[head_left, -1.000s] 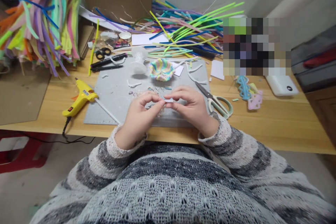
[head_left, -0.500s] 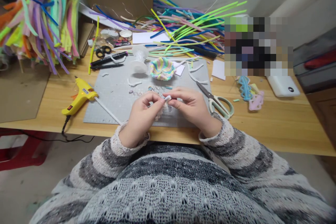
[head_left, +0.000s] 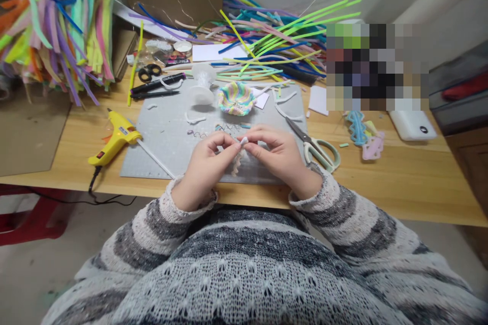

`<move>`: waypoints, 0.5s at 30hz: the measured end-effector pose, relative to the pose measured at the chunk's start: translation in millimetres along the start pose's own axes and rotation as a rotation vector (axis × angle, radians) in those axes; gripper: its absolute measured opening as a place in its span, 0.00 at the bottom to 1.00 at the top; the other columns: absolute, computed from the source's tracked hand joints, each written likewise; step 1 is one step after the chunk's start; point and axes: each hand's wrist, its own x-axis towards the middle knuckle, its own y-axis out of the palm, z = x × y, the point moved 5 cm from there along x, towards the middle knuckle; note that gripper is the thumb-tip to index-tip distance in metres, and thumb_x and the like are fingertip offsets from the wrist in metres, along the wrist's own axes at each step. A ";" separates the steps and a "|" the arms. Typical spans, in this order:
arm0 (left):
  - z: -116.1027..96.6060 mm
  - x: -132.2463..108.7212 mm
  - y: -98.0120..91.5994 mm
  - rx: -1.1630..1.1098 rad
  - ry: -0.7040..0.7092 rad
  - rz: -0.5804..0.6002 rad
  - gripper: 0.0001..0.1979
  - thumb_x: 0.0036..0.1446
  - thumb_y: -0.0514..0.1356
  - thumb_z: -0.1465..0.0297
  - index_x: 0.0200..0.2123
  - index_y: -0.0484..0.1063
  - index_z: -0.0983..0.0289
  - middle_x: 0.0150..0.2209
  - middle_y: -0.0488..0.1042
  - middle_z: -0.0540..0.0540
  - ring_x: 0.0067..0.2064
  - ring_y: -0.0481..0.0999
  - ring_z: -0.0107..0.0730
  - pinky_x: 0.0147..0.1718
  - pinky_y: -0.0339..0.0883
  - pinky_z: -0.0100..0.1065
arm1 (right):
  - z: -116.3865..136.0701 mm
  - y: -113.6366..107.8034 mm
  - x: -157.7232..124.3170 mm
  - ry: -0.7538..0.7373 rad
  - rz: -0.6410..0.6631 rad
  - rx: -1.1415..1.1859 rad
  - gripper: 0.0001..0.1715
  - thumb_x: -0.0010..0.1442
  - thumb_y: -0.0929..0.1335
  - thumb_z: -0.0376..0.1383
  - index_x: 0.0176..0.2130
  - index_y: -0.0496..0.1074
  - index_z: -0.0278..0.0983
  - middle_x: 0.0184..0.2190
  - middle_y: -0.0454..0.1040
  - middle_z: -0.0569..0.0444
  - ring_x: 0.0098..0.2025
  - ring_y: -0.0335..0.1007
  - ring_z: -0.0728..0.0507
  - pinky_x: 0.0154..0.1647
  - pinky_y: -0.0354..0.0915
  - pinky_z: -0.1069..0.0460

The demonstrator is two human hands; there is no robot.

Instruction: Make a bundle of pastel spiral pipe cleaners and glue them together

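Both hands meet over the front of a grey cutting mat (head_left: pixel 152 162). Between their fingertips is a white pipe cleaner (head_left: pixel 244 140), bent at its top, with a wavy pale length (head_left: pixel 236 165) hanging below. My left hand (head_left: pixel 209 162) pinches it from the left with thumb and forefinger. From the right, my right hand (head_left: pixel 278 155) pinches the same piece. Just beyond the fingers lie thin coiled wires (head_left: pixel 229 128) with blue ends. A pastel striped pipe-cleaner bowl shape (head_left: pixel 236 99) sits farther back, beside a clear spool (head_left: pixel 201 86).
Green-handled scissors (head_left: pixel 322 152) lie right of my right hand. A yellow glue gun (head_left: pixel 116 137) rests at the left, its cord over the table edge. Loose pipe cleaners (head_left: pixel 274 35) pile up at the back. A bundle (head_left: pixel 57 25) stands far left, a white power bank (head_left: pixel 412 124) right.
The hands stay in nearly the same place, still pinching. The white pipe cleaner has turned slightly, and its wavy lower length now hangs more visibly between the hands.
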 end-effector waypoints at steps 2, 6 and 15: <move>0.6 0.3 0.9 0.000 -0.014 0.011 0.10 0.52 0.61 0.64 0.24 0.68 0.62 0.26 0.68 0.51 0.29 0.67 0.28 0.28 0.60 0.30 | -0.5 0.1 0.2 0.013 0.000 0.013 0.05 0.58 0.72 0.37 0.36 0.79 0.40 0.34 0.79 0.53 0.38 0.74 0.47 0.42 0.70 0.48; 0.1 2.0 1.0 0.022 -0.002 0.018 0.10 0.51 0.62 0.65 0.23 0.68 0.63 0.27 0.69 0.51 0.31 0.68 0.28 0.31 0.61 0.31 | -1.4 0.2 0.3 0.028 -0.005 0.039 0.04 0.56 0.73 0.37 0.34 0.79 0.40 0.32 0.78 0.54 0.36 0.73 0.47 0.40 0.70 0.48; 1.7 5.7 0.4 0.054 0.022 0.061 0.09 0.54 0.61 0.66 0.25 0.70 0.63 0.30 0.72 0.52 0.35 0.69 0.31 0.39 0.63 0.35 | -6.7 -1.6 0.5 0.074 -0.060 0.052 0.04 0.56 0.72 0.35 0.34 0.80 0.42 0.32 0.74 0.56 0.36 0.70 0.49 0.41 0.68 0.49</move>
